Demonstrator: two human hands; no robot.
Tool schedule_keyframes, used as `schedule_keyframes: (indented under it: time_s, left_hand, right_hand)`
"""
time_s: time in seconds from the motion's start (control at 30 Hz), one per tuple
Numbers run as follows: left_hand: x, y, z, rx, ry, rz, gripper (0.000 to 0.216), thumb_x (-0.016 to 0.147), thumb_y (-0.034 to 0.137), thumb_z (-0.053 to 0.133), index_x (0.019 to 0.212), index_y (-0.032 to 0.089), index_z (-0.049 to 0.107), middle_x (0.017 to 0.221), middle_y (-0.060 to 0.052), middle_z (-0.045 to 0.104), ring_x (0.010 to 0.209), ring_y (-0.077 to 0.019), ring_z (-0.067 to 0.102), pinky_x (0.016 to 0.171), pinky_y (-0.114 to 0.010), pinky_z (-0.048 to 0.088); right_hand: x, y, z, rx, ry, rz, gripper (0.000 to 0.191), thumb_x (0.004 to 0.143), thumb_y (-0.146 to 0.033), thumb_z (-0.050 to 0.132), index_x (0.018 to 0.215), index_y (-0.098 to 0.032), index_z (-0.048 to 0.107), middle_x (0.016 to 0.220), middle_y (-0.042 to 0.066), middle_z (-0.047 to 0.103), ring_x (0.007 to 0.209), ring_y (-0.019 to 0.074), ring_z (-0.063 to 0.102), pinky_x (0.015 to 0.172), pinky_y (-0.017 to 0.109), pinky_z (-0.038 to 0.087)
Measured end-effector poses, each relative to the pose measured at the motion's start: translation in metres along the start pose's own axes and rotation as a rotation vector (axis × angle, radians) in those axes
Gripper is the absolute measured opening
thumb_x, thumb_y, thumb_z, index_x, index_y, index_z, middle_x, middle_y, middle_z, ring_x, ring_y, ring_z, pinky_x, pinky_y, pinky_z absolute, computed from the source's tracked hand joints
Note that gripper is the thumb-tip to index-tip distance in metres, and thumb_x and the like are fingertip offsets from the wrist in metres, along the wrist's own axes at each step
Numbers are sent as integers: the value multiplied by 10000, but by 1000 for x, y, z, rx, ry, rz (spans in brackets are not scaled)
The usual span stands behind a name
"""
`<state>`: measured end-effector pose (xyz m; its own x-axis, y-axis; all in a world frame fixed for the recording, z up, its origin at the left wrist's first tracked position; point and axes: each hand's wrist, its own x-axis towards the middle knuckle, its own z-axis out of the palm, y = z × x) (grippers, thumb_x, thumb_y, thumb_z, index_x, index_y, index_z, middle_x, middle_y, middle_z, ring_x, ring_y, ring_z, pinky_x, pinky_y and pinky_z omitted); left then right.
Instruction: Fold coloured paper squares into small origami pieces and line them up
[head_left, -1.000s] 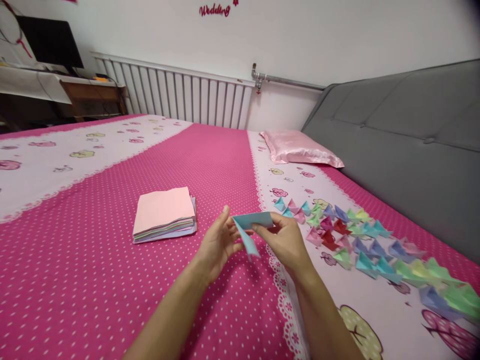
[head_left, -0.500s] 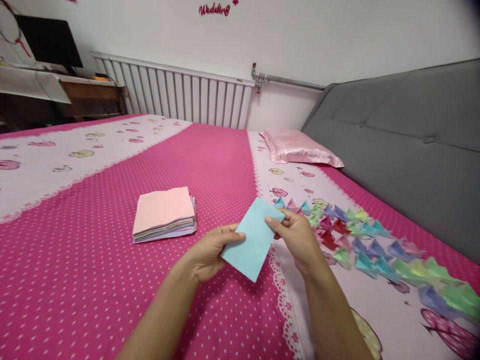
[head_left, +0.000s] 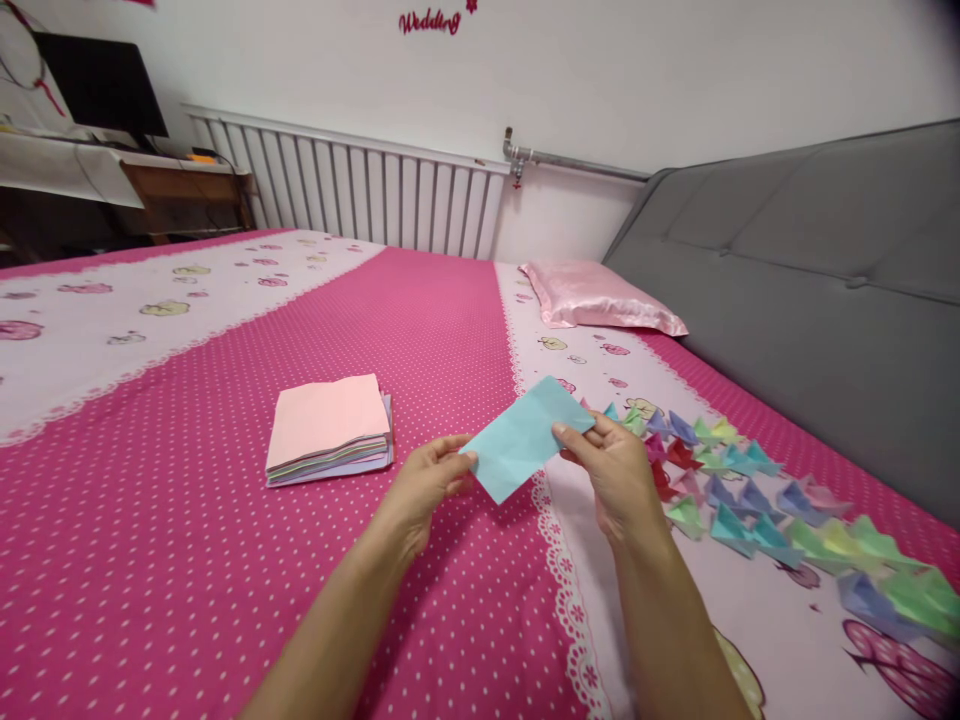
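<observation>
A light blue sheet of paper (head_left: pixel 525 440), folded into a rectangle, is held slanted above the bed between both hands. My left hand (head_left: pixel 424 485) pinches its left corner between thumb and fingers. At the right edge, my right hand (head_left: pixel 611 465) grips it with the thumb on top and the fingers behind. To the left lies a stack of coloured square paper (head_left: pixel 328 425) with a pink sheet uppermost. Several folded paper boats (head_left: pixel 739 505) in blue, green, red, purple and yellow stand in rows to the right, some hidden behind my right hand.
The bed has a pink dotted cover (head_left: pixel 420 330) with pale printed bands. A pink pillow (head_left: pixel 600 295) lies near the grey padded headboard (head_left: pixel 810 220). Behind the bed is a white radiator (head_left: pixel 360 180); a desk with a monitor (head_left: pixel 101 85) stands at the far left.
The blue paper has turned clockwise and shifted up and right, now lying closer to level. My right hand has moved slightly right, and my left hand a little up while still pinching the corner.
</observation>
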<state>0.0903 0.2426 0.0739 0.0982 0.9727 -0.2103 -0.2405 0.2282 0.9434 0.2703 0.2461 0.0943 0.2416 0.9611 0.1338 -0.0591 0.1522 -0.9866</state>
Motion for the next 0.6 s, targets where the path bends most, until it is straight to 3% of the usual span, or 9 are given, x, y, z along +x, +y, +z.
schedule_keyframes:
  time_s: [0.1, 0.17, 0.3, 0.37, 0.47, 0.53, 0.6]
  left_hand:
    - [3, -8, 2, 146, 165, 77, 443, 660, 377, 671, 1005, 123, 555, 979, -121, 616, 820, -180, 580, 661, -257, 413]
    - [4, -12, 2, 280, 200, 161, 395, 669, 436, 645, 911, 130, 580, 858, -89, 625, 730, -166, 564, 606, -247, 388]
    - [1, -12, 3, 403, 30, 170, 384, 702, 505, 578, 563, 147, 563, 535, -23, 560, 535, -140, 500, 548, -250, 352]
    - [-3, -7, 8, 263, -118, 67, 412, 725, 521, 547, 591, 135, 599, 584, -50, 606, 574, -150, 543, 595, -257, 392]
    - [-11, 5, 14, -130, -286, -127, 474, 762, 545, 491, 878, 110, 639, 871, -127, 670, 792, -194, 619, 762, -298, 440]
    - [-14, 13, 15, -382, -374, -186, 541, 792, 556, 431, 1009, 91, 602, 985, -158, 651, 897, -220, 616, 852, -331, 429]
    - [-15, 18, 14, -578, -370, -167, 523, 818, 529, 407, 1044, 91, 582, 998, -147, 654, 937, -226, 611, 896, -348, 422]
  right_hand:
    - [1, 4, 4, 15, 103, -51, 313, 639, -324, 695, 904, -167, 636, 769, 43, 696, 734, 182, 628, 703, 325, 485]
    - [2, 6, 6, 17, 136, -67, 318, 643, -328, 689, 911, -166, 634, 781, 48, 696, 747, 190, 630, 707, 336, 488]
    - [2, 9, 9, 33, 163, -86, 300, 642, -325, 689, 887, -164, 625, 771, 48, 692, 737, 190, 631, 703, 344, 492]
    - [2, 9, 10, 35, 127, -114, 258, 647, -310, 688, 856, -173, 627, 741, 32, 686, 729, 184, 629, 706, 339, 489]
    - [0, 8, 12, 13, -41, -194, 140, 672, -266, 671, 794, -203, 642, 763, 16, 682, 778, 182, 624, 746, 343, 473]
    - [-2, 5, 13, -41, -201, -258, 64, 694, -222, 649, 757, -225, 656, 916, 30, 676, 917, 199, 600, 806, 359, 450]
    - [-5, 2, 13, -130, -353, -324, 77, 697, -172, 637, 725, -237, 667, 1100, 37, 619, 1070, 215, 531, 879, 381, 409]
